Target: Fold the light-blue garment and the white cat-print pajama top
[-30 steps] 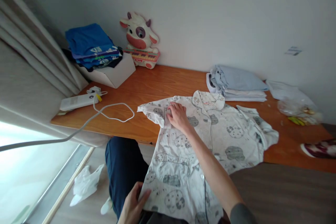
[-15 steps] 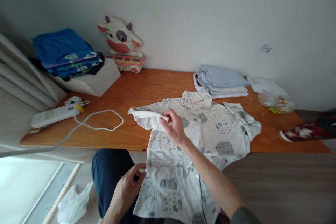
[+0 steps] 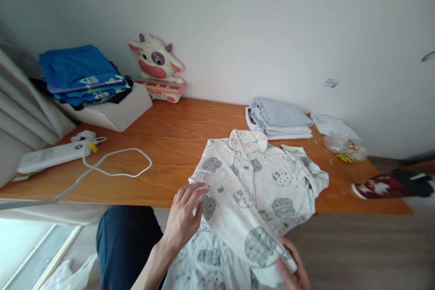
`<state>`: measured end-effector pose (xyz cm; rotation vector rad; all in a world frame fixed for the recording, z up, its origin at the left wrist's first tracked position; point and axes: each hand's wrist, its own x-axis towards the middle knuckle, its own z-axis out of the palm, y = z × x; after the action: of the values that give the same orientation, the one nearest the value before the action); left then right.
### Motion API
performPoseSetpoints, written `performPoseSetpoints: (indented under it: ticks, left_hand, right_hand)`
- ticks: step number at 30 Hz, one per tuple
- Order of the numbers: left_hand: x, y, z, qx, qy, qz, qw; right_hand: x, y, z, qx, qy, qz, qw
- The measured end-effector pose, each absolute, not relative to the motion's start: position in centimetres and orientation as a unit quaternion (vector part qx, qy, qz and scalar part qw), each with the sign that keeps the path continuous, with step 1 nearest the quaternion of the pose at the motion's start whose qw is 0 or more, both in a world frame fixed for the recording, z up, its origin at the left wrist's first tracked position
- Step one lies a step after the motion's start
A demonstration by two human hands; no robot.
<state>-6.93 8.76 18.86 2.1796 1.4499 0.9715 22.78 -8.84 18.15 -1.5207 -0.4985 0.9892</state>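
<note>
A white button-up shirt [image 3: 265,172] with grey cartoon prints lies with its collar and upper part on the wooden table, its lower part hanging over the front edge toward my lap. One sleeve stretches diagonally down across its front. At the cuff end of that sleeve, my right hand [image 3: 294,265] is closed on the fabric. My left hand [image 3: 185,213] rests on the shirt near the top of this sleeve, fingers spread and the palm downward. The other sleeve lies folded in on the right side.
The wooden table [image 3: 176,131] carries a folded clothes stack [image 3: 282,118], a cow toy keyboard [image 3: 158,70], and a white box [image 3: 125,108] under blue clothes [image 3: 81,70]. A power strip [image 3: 50,156] with a cable is left; a dark red tumbler [image 3: 387,186] lies right, near a plastic bag [image 3: 343,145].
My right hand has carried the sleeve end from the left down to the lower right, across the shirt front. My left hand has moved up from the hem side onto the sleeve.
</note>
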Motion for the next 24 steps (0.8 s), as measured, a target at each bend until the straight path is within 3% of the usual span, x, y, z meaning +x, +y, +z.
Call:
performPoseSetpoints:
  ticks: [5, 10, 14, 20, 24]
  left_hand:
    - [-7.0, 10.7, 19.2, 0.764, 0.535, 0.334, 0.134]
    - [-7.1, 11.6, 18.4, 0.734, 0.591, 0.314, 0.116]
    - [-6.8, 12.2, 17.6, 0.721, 0.599, 0.322, 0.134]
    - [-8.3, 12.5, 16.8, 0.761, 0.527, 0.338, 0.169]
    - [-9.4, 12.3, 16.4, 0.765, 0.527, 0.338, 0.153]
  right_hand:
    - [27.3, -2.3, 25.2, -0.678, -0.336, 0.315, 0.573]
    - [30.4, 0.5, 29.5, -0.621, -0.393, 0.258, 0.627]
    - [32.2, 0.8, 28.0, -0.682, -0.391, 0.216, 0.579]
    - [36.2, -1.1, 24.1, -0.701, -0.289, 0.302, 0.578]
    - [37.5, -3.3, 21.9, -0.729, -0.335, 0.375, 0.464]
